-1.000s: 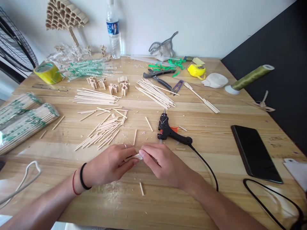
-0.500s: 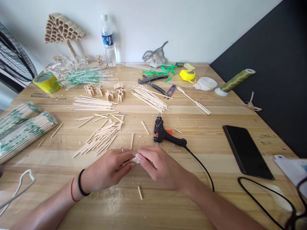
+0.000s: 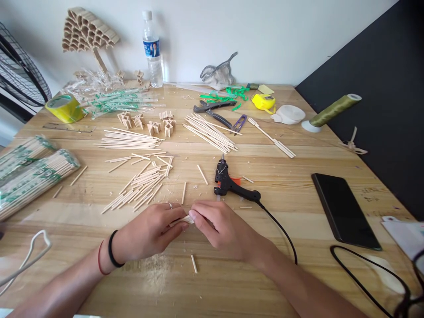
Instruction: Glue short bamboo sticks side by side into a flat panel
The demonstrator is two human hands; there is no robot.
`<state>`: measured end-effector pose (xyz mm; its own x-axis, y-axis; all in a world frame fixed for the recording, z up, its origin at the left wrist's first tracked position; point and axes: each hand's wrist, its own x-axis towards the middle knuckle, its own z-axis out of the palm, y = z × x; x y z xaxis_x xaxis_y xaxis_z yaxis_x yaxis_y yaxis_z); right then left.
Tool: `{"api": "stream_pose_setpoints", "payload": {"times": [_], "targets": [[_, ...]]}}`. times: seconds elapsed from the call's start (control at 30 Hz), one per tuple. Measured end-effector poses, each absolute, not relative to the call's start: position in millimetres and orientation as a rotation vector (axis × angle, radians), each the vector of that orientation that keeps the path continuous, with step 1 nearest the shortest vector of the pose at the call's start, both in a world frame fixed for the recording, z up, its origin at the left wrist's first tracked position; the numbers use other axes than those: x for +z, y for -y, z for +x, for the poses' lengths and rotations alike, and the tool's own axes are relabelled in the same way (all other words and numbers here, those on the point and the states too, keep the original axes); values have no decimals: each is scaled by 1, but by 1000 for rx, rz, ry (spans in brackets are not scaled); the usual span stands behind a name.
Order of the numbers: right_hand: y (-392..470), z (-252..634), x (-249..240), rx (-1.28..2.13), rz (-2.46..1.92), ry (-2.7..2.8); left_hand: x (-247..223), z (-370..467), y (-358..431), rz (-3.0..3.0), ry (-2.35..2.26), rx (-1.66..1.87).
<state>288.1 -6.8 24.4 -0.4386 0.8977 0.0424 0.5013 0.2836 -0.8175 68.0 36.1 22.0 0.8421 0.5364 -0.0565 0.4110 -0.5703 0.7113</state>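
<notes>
Between my two hands, low over the table, is a small bundle of short wooden sticks (image 3: 181, 221), mostly covered by fingers. My left hand (image 3: 157, 227) is closed around its left part, thumb along the near side. The fingertips of my right hand (image 3: 215, 223) pinch its right end. Just beyond the hands lies a heap of cut wooden sticks (image 3: 142, 185), with one loose stick (image 3: 183, 193) close to the left fingers. A black hot glue gun (image 3: 232, 183) rests on its side past my right hand. Another short stick (image 3: 194, 264) lies nearer to me.
Long sticks (image 3: 212, 134), pliers (image 3: 215, 110), thread snips (image 3: 238, 123) and small glued stick pieces (image 3: 154, 128) lie farther back. Bagged sticks (image 3: 39, 176) are at left, a black phone (image 3: 346, 211) at right. The glue gun's cord (image 3: 281, 229) runs beside my right forearm. A water bottle (image 3: 153, 53) stands behind.
The camera view has shifted slightly, so the table things appear a little to the right and higher. Both hands keep almost the same hold on the sticks.
</notes>
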Motion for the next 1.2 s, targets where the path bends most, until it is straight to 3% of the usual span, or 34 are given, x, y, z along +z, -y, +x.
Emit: {"api": "stream_pose_setpoints", "payload": {"times": [1.2], "targets": [[7, 288, 24, 1033, -1247, 2055, 23, 68, -36, 2292, -685, 250]]}}
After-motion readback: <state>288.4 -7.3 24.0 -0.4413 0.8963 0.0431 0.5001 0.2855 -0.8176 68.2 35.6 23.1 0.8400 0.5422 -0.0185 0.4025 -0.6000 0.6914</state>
